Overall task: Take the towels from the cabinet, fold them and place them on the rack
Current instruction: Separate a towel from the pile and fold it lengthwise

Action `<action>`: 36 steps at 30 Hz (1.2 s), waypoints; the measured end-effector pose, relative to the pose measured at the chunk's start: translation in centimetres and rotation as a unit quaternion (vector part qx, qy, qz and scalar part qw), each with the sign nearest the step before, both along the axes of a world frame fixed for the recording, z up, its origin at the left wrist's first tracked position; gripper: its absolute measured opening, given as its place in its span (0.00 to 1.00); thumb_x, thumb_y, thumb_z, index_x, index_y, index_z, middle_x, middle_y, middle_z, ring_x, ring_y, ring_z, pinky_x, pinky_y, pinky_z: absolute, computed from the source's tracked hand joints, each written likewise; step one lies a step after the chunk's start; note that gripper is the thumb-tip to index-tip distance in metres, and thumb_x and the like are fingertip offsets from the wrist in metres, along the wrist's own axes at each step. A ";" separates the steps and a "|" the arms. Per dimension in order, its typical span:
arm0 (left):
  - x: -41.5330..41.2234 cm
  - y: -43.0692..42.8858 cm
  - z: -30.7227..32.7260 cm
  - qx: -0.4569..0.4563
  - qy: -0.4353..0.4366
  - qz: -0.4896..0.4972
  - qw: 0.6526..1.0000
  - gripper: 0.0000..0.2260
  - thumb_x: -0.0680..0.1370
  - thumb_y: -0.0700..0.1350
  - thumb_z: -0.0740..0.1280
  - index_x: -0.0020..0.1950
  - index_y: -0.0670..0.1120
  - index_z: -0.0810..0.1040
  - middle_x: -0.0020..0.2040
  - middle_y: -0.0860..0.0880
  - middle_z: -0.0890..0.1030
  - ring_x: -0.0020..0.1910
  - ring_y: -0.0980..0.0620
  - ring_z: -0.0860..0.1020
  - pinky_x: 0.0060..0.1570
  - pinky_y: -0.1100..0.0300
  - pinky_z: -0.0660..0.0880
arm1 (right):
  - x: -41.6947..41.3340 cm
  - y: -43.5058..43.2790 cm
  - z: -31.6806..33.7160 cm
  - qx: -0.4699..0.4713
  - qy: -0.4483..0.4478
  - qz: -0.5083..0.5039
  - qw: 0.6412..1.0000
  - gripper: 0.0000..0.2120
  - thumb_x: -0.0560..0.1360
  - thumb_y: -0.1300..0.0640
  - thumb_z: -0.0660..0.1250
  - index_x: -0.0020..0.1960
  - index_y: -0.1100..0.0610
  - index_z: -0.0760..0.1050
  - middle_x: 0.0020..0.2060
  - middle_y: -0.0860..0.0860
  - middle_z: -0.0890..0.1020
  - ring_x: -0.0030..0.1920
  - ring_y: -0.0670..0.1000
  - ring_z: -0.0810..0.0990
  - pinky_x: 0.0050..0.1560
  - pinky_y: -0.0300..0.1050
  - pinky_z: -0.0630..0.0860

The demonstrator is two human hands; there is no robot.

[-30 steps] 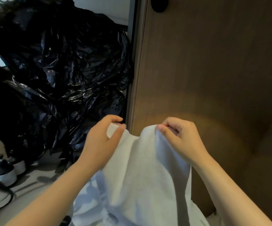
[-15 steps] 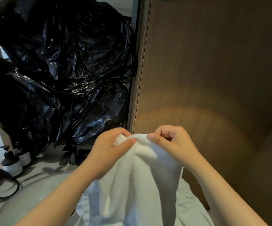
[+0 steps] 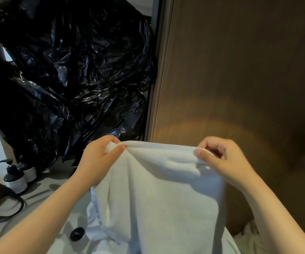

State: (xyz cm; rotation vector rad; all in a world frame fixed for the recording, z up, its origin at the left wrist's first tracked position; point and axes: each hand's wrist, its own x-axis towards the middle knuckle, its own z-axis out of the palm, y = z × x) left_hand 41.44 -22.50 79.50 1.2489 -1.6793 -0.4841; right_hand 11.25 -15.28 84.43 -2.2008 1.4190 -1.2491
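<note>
Head view: a white towel (image 3: 159, 189) hangs between both hands before a wooden panel (image 3: 239, 79).
Left hand (image 3: 100, 160): pinches the towel's upper left corner.
Right hand (image 3: 223, 160): pinches the upper right corner.
Towel's top edge: stretched between them.

White terry towel (image 3: 157, 189), up in the air. Pinched at both ends of the top edge, left hand (image 3: 100, 158) on one, right hand (image 3: 221, 160) on the other. Stretches wide between them, edge nearly level, dipping slightly near the right. Hangs down in a broad sheet, soft folds under each grip, lower end out of view.
</note>
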 end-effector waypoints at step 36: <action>-4.3 1.3 -1.7 0.015 -0.058 -0.182 0.981 0.08 0.80 0.51 0.60 0.41 0.55 0.74 0.39 0.61 0.77 0.38 0.62 0.74 0.38 0.70 0.69 | 2.6 -2.0 -3.8 0.113 0.067 0.033 0.991 0.16 0.76 0.40 0.66 0.38 0.50 0.80 0.31 0.51 0.79 0.35 0.54 0.78 0.33 0.45 0.72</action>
